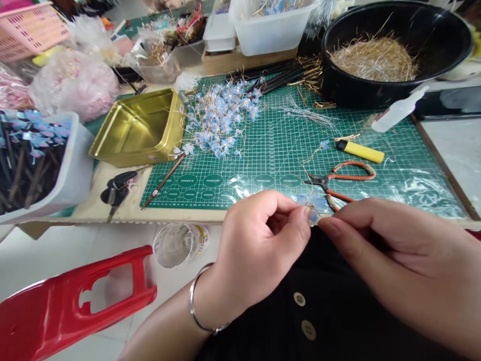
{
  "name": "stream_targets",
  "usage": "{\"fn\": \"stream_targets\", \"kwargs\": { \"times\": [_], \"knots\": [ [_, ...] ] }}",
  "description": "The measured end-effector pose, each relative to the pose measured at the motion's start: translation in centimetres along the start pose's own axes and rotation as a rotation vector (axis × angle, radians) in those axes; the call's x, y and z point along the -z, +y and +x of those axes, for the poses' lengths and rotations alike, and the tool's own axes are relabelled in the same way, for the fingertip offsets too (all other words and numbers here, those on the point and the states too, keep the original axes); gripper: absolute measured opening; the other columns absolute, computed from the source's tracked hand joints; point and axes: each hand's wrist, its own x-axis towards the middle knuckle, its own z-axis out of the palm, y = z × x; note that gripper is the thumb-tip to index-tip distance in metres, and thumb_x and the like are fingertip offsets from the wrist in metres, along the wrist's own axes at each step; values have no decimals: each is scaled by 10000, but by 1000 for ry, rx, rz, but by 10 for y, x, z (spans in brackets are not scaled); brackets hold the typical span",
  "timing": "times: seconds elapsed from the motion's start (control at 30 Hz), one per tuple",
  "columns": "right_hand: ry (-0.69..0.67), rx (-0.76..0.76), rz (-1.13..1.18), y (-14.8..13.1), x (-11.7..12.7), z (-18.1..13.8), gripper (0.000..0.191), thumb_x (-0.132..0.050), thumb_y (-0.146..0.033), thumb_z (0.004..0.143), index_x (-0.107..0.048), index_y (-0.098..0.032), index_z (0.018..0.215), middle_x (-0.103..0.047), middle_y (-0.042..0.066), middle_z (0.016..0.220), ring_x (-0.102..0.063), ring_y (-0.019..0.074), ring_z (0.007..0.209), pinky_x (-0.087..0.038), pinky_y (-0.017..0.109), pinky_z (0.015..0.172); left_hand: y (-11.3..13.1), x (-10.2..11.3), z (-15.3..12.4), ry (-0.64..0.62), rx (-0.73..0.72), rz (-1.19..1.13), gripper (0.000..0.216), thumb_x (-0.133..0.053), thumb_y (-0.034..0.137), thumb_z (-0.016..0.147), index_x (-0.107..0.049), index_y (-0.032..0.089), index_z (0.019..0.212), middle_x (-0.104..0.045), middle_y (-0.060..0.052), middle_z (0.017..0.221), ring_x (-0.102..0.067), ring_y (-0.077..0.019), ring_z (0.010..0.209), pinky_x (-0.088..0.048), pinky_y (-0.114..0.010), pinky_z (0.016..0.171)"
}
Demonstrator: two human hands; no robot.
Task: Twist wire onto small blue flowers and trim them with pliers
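Observation:
My left hand (259, 245) pinches a small pale blue flower (314, 201) at the mat's front edge. Close beside it, the thumb and finger of my right hand (398, 250) are pressed together on the thin wire (316, 216) at the flower's base. Just beyond my hands lie pliers (347, 179) with orange handles, spread apart. A single blue flower on a wire (323, 144) rests behind them. Farther back is a heap of blue wired flowers (221, 118) on the green cutting mat (278, 150).
A gold tin (139, 130), a brown stick (165, 180) and black-handled snips (119, 188) are at left. A yellow lighter (361, 150), silver wires (308, 114), a glue bottle (400, 110) and a black basin (334, 90) stand or lie right. A red stool (56, 311) is below left.

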Motion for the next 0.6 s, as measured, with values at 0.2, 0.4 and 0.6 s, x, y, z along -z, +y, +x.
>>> {"fn": "stream_targets", "kwargs": {
  "times": [0.2,0.4,0.6],
  "knots": [
    [29,195,-104,1,0,-1,235,-567,-272,920,-560,-239,687,-536,-33,547,-477,122,470,-355,282,483,-1,0,0,3,-27,43,160,-639,186,848,-629,174,690,-603,39,557,-532,-70,470,-432,-164,403],
    [41,220,-116,0,-3,0,245,-550,-265,931,-555,-226,689,-528,-36,544,-468,111,466,-348,274,479,0,0,-3,44,-115,172,141,-636,158,845,-632,165,704,-607,49,566,-532,-56,485,-443,-175,467],
    [44,204,-108,-3,0,1,269,-579,-253,917,-551,-207,654,-516,-39,531,-459,94,460,-363,250,473,1,-2,-7,103,-246,364,127,-609,191,874,-631,172,750,-634,30,616,-551,-82,543,-442,-224,519]
  ]
}}
